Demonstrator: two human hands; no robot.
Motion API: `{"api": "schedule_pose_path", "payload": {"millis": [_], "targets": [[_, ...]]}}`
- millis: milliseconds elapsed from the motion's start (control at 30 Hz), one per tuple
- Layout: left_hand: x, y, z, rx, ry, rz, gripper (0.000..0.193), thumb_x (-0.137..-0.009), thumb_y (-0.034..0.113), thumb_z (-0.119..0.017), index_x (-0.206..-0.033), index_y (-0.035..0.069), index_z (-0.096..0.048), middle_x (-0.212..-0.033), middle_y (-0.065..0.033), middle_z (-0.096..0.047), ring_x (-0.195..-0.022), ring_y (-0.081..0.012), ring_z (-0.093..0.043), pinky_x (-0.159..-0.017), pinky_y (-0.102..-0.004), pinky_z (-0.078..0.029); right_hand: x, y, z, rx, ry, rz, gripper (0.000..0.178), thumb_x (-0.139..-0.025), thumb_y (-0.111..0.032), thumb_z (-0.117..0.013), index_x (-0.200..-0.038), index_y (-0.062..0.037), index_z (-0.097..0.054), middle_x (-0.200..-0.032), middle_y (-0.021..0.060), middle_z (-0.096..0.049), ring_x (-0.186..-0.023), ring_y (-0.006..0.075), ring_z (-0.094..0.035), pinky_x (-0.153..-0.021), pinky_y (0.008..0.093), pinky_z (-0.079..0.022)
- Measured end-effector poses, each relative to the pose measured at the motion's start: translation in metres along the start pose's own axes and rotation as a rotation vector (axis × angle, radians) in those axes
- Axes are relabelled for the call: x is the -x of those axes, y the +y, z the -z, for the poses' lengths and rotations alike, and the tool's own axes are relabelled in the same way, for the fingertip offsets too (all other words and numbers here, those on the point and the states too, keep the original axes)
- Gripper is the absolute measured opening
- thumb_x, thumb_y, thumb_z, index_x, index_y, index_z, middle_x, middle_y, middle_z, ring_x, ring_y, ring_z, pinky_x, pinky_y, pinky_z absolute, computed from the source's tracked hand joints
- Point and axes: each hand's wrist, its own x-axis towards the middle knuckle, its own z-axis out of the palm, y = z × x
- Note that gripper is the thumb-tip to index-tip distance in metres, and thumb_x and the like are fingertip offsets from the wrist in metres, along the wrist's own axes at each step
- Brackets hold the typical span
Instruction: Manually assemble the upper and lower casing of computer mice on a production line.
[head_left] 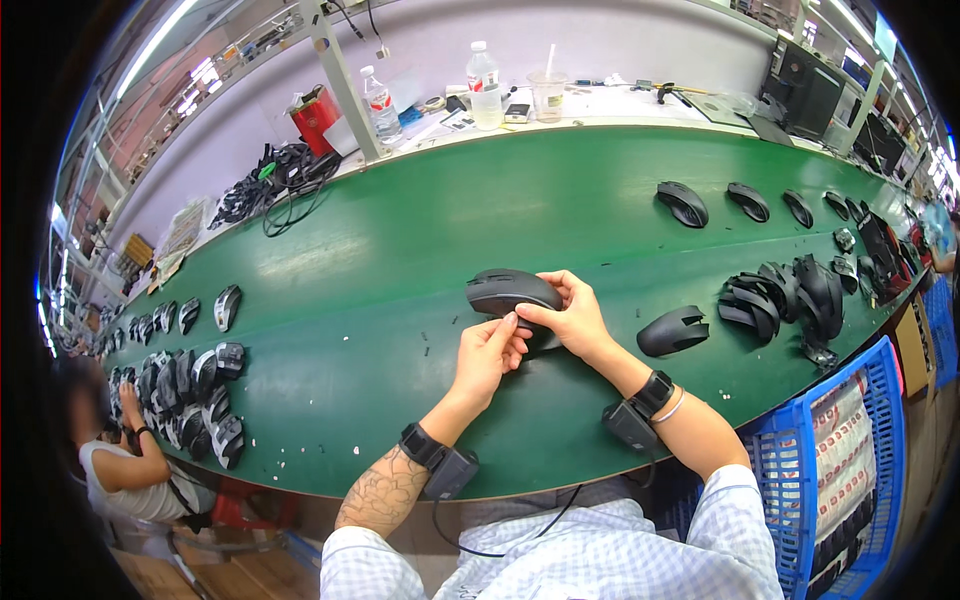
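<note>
A black computer mouse (512, 288) is held just above the green table in front of me. My right hand (572, 318) grips it, with the thumb on its near side and the fingers round its right end. Against the mouse's near edge, my left hand (488, 352) is closed in a pinch, thumb to forefinger, beside the right thumb. Whatever lies between the left fingertips is too small or hidden to name. To the right of my hands rests a loose black mouse shell (673, 331). Tiny dark bits are scattered left of the held mouse.
Piled mouse shells (760, 300) lie at the right, with a row of mice (683, 203) behind them. More mouse parts (190, 390) crowd the left, near a seated person (140, 465). A blue crate (795, 480) stands at the lower right. Bottles (483, 85) line the back shelf.
</note>
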Motion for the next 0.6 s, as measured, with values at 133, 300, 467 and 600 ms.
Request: {"api": "schedule_pose_path", "payload": {"millis": [133,300,467,600], "targets": [[0.003,0.017,0.006,-0.171,-0.152,-0.044,0.027,-0.092,0.022,-0.05,-0.083,0.0,-0.062,-0.069,-0.0053,-0.059,-0.053,-0.0108,-0.054,-0.048,-0.0199,-0.041,-0.007,-0.003,0.001,0.241,0.269,0.175,0.062,-0.066,-0.024,-0.082,-0.108,0.0078,-0.051,-0.097,0.0167,-0.063,-0.088,0.0191,-0.062,-0.078,0.0305,-0.05],[0.048,0.074,-0.036,-1.496,-0.048,-1.217,0.01,-0.073,0.011,-0.063,-0.079,0.003,-0.061,-0.078,-0.01,-0.058,-0.073,-0.0165,-0.06,-0.056,-0.0276,-0.046,-0.027,0.002,0.015,0.517,0.578,0.317,0.067,-0.064,-0.03,-0.082,-0.109,0.0072,-0.049,-0.096,0.0217,-0.062,-0.087,0.0296,-0.062,-0.079,0.0369,-0.049],[0.098,0.12,-0.1,-1.674,-0.294,-2.0,0.017,-0.072,0.018,-0.055,-0.073,0.001,-0.057,-0.079,-0.008,-0.056,-0.074,-0.022,-0.056,-0.061,-0.0325,-0.045,-0.035,0.008,0.029,0.869,0.511,0.231,0.069,-0.066,-0.03,-0.079,-0.116,0.005,-0.046,-0.107,0.0239,-0.055,-0.107,0.0366,-0.042,-0.092,0.0413,-0.038],[0.146,0.147,-0.158,-2.055,-0.139,-2.264,0.03,-0.077,0.029,-0.062,-0.097,0.009,-0.053,-0.084,-0.007,-0.055,-0.072,-0.0202,-0.053,-0.061,-0.0302,-0.046,-0.029,-0.01,0.039,0.787,0.437,0.244,0.074,-0.063,-0.03,-0.082,-0.119,0.004,-0.047,-0.109,0.0238,-0.058,-0.103,0.0358,-0.052,-0.089,0.0401,-0.042]]}}
